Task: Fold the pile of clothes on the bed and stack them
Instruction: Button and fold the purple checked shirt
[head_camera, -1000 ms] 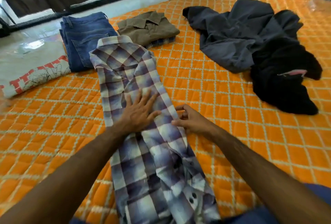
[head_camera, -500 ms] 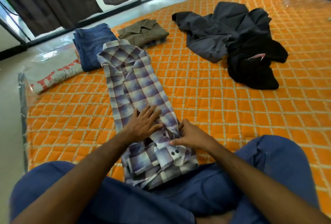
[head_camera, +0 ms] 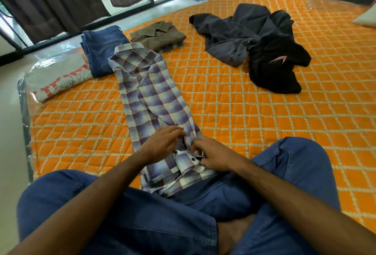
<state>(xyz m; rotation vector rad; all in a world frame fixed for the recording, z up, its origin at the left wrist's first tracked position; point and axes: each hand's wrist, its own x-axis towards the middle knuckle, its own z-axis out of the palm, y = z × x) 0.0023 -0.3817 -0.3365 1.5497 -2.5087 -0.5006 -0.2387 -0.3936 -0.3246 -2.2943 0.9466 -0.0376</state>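
Since a moment ago, the right hand [head_camera: 215, 156] now pinches the plaid shirt [head_camera: 154, 100] hem, while the left hand [head_camera: 162, 142] has slid nearer, fingers resting flat.

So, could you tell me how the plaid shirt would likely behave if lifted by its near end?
The plaid shirt is probably floppy: it bunches where the right hand pinches it. Likely light, since it is thin cloth. Its folded sides may well fall open.

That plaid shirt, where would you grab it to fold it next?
Grip the plaid shirt at its near hem, from the person's side. It lies in a long narrow strip with the collar far away, so the hem under both hands lifts over easily.
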